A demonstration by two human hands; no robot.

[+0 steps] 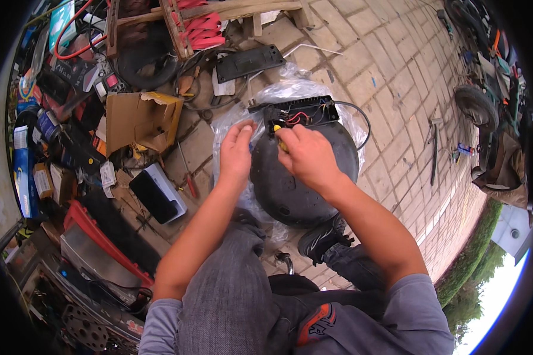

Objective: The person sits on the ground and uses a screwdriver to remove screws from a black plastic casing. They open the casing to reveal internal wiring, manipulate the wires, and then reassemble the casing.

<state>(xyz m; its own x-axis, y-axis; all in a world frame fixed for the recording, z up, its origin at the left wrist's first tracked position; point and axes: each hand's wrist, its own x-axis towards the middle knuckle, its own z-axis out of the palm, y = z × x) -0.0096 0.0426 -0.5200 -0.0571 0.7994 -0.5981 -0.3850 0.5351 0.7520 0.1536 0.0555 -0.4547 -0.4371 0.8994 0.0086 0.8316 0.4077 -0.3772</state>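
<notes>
A rounded black casing (305, 177) lies on crumpled clear plastic sheeting (290, 86) on the paving in front of me. At its far end is an open black box (324, 102) with red and dark wires (299, 116) inside. My right hand (308, 155) is closed round a small yellow-handled tool (282, 145) at the box's near left corner; the tool's working end is hidden. Just left of that corner, my left hand (237, 157) has its fingers drawn together in a pinch. What they hold, if anything, cannot be made out.
A black cover plate (250, 63) lies beyond the box. To the left are an opened cardboard box (142, 121), a phone (154, 196), a red-handled screwdriver (190, 184) and piled parts. A hammer (435, 151) lies on paving at right, near a small wheel (475, 106).
</notes>
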